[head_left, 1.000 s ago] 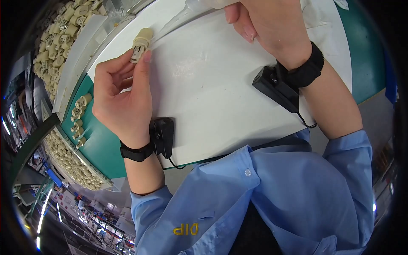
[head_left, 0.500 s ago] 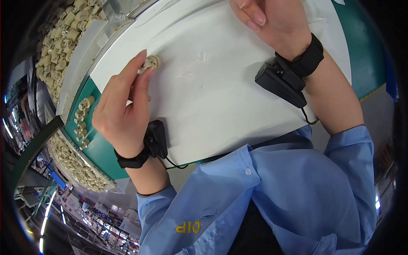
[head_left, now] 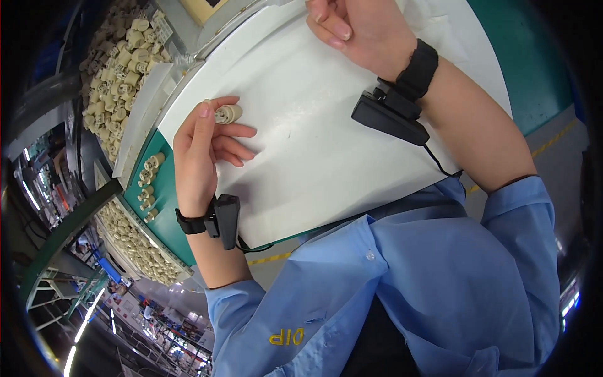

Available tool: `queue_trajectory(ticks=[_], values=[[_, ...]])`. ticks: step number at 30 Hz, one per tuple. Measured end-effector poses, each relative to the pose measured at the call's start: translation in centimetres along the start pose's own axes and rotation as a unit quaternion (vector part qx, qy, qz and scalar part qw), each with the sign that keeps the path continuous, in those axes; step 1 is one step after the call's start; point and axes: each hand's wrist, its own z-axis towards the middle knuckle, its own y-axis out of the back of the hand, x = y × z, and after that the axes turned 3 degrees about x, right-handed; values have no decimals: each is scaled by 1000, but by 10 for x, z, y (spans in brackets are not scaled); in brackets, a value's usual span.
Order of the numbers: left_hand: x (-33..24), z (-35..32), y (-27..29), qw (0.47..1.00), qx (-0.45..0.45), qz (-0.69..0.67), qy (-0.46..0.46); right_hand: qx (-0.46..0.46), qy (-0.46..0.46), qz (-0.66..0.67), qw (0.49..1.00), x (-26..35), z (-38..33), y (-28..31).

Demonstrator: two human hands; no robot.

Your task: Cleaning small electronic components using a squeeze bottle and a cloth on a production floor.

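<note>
My left hand [head_left: 207,141] is turned partly palm up over the left of the white sheet [head_left: 301,163]. A short cream cylindrical socket [head_left: 229,114] is held between its thumb and index finger, its slotted end toward the thumb. The other fingers of that hand extend to the right below the socket. At the top edge, my right hand [head_left: 367,31] has its fingers curled in. The frame cuts off part of it, so whatever it may hold is hidden. Both wrists carry black straps with small black boxes.
Several similar sockets [head_left: 148,183] stand in a row on the green mat [head_left: 164,217] at left. Large heaps of sockets [head_left: 122,81] fill a bin at upper left and a tray [head_left: 135,242] lower down. A metal edge [head_left: 182,78] separates the upper heap from the sheet.
My left hand has rolled over from above the socket, and its fingers now spread beneath it. My right hand has shifted left. The whole view has moved slightly.
</note>
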Motion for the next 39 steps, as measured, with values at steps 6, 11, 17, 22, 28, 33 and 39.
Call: queue_trajectory(ticks=[6,11,17,22,28,33,39], values=[[-1,4,4,998,21,-48,33,78,36,36,996,2,2,5],[2,4,2,998,8,-48,42,21,-27,46,998,5,3,6],[-2,5,-2,997,-17,-31,70,15,-24,40,999,0,4,7],[-6,-1,0,997,4,-32,74,0,-48,32,998,0,2,8],[1,-9,12,997,28,-67,9,10,1,41,999,-1,1,5],[-13,-63,-12,988,-52,-56,-131,24,-7,33,999,-1,4,14],[-30,-102,-32,974,-133,31,-179,285,49,215,933,-21,30,38]])
